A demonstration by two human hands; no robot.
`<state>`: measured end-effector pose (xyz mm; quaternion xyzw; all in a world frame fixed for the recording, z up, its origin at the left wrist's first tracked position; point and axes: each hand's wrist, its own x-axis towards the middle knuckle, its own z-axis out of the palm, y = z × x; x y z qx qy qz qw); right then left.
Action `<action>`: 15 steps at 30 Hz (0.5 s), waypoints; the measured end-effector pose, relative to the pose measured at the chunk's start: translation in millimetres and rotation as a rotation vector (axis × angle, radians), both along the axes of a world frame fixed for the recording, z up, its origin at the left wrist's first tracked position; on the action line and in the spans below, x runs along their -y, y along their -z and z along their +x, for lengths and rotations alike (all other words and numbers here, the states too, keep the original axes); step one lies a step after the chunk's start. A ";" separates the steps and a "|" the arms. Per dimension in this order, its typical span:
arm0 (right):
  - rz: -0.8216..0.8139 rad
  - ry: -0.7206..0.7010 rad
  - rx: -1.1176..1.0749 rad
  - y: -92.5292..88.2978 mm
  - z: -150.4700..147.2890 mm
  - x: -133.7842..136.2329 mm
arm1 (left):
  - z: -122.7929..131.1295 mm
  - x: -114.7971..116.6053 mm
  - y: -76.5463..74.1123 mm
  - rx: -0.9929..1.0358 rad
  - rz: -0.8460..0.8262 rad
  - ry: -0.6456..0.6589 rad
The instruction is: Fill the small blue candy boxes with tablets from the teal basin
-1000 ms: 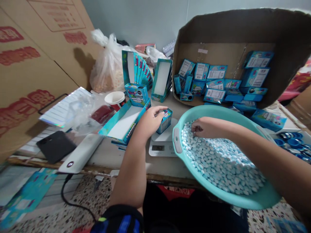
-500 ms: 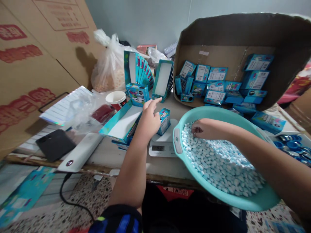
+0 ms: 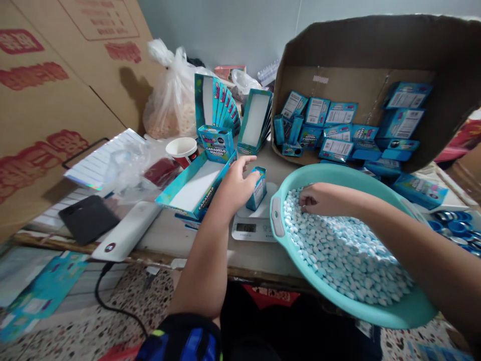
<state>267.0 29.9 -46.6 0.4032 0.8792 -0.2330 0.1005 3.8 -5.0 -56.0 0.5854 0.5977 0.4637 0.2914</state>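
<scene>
Blue printed card is what the left hand (image 3: 236, 184) has closed on. Its grip wraps a small blue cardboard box (image 3: 258, 189), thumb on the near side and fingers over the top and far face. The box stands upright on a white digital kitchen scale (image 3: 251, 228) at the near middle of the tabletop (image 3: 176, 240), just left of a round teal plastic basin (image 3: 276, 223). Thin card like this looks light and easily dented, so I judge it best taken by its two broad faces, low down, with light pressure and kept upright. The glossy print may be a little slippery.

The right hand (image 3: 317, 199) lies inside the basin at its far left, fingers curled down into a heap of pale blue-and-white tablets (image 3: 338, 250) — whether that grip has closed on any I cannot tell. The tablets look small, hard and loose, apt to roll and scatter.

Left of the scale lies a long open blue display carton (image 3: 195, 186). Beyond it stand a white paper cup (image 3: 183, 149) and a clear plastic bag (image 3: 169, 100). On the far right a large brown cardboard carton (image 3: 356, 55) lies tipped on its side, with many matching blue boxes (image 3: 338, 130) piled inside. At the near left a black phone (image 3: 88, 218) lies beside a white oblong device (image 3: 128, 231).
</scene>
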 end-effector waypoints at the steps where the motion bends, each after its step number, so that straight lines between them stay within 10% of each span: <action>1: 0.000 -0.002 -0.003 0.8 0.3 -0.3 | 0.3 0.7 -1.8 -0.007 0.041 -0.005; 15: 0.036 -0.009 0.066 -3.5 -4.9 5.7 | 3.7 4.9 -16.8 0.226 0.440 -0.133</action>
